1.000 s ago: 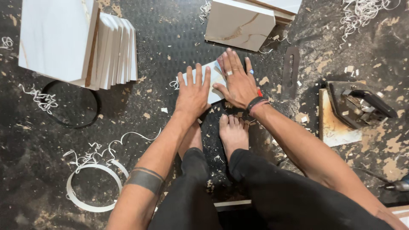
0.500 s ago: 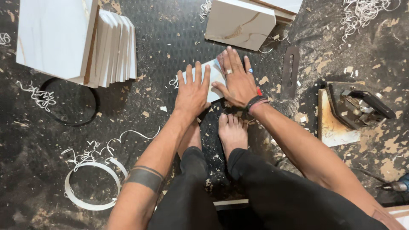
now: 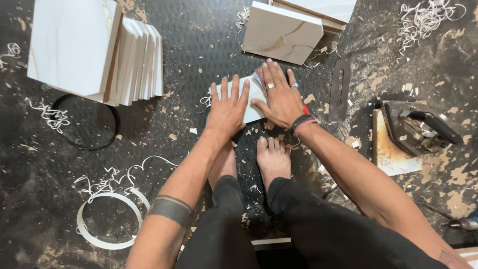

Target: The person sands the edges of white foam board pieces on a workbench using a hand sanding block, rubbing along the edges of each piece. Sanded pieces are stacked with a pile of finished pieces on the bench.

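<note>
Head view, looking down on a dark patterned floor strewn with chips and curled shavings. We record the following.

Item one: our left hand, palm down, fingers spread and flat, pressing on a small white panel piece that lies on the floor just ahead of our bare feet. Nothing is gripped; the hand lies open on the piece.

Item two: our right hand, likewise flat and unclenched, fingers splayed, a ring on one finger and a dark band at the wrist. It covers the right part of the same panel piece; its thumb lies close to the left hand, though we cannot tell whether they touch.

Item three: a larger white marbled board, lying just beyond the fingertips of the right hand.

Item four: a stack of white panels standing on edge, upper left, well apart from the hands.

Item five: a coil of white edge strip on the floor at lower left, and a dark ring near the stack.

Item six: a dark power tool resting on a pale board at right.
</note>
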`<state>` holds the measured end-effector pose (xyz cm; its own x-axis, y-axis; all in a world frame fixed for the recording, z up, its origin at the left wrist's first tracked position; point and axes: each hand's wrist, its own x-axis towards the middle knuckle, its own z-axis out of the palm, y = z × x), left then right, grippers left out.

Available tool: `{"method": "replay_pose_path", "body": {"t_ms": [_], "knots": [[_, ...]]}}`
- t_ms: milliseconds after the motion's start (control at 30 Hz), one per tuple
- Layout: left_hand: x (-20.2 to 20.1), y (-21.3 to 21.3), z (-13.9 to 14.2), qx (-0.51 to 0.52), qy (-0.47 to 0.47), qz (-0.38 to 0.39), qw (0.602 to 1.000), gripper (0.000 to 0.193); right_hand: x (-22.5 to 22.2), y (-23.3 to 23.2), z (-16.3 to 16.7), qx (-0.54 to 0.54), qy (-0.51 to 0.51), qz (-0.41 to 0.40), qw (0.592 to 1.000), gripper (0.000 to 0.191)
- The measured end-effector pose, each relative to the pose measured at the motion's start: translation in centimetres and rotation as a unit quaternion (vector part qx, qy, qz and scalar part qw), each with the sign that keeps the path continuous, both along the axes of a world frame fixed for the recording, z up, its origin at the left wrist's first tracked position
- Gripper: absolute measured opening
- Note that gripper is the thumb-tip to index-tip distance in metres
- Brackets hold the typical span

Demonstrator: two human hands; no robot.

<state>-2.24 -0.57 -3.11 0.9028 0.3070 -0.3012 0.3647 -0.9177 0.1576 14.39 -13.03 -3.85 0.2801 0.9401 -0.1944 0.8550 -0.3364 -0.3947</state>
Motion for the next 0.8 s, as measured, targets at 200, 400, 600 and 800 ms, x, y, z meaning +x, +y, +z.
{"method": "replay_pose_path", "body": {"t_ms": [200,400,600,800], "knots": [[0.9,1.2,-0.9,0.039,-0.027,-0.023,0.999,0.082,-2.7,-5.0,1.0,-0.015,0.031,-0.068,0.997,0.075],[1.2,0.4,0.9,-0.067,0.027,0.029,0.997,0.101,-4.2,-6.4,0.7,0.024,0.072,-0.095,0.993,0.077],[1.7,0.7,0.8,-0.034,0.024,0.013,0.999,0.106,-1.7,-4.5,1.2,-0.017,0.071,-0.065,0.995,0.07],[1.3,0.7,-0.9,0.032,-0.042,0.0,0.999,0.094,-0.7,-2.9,1.6,0.007,0.067,-0.049,0.997,0.075]]}}
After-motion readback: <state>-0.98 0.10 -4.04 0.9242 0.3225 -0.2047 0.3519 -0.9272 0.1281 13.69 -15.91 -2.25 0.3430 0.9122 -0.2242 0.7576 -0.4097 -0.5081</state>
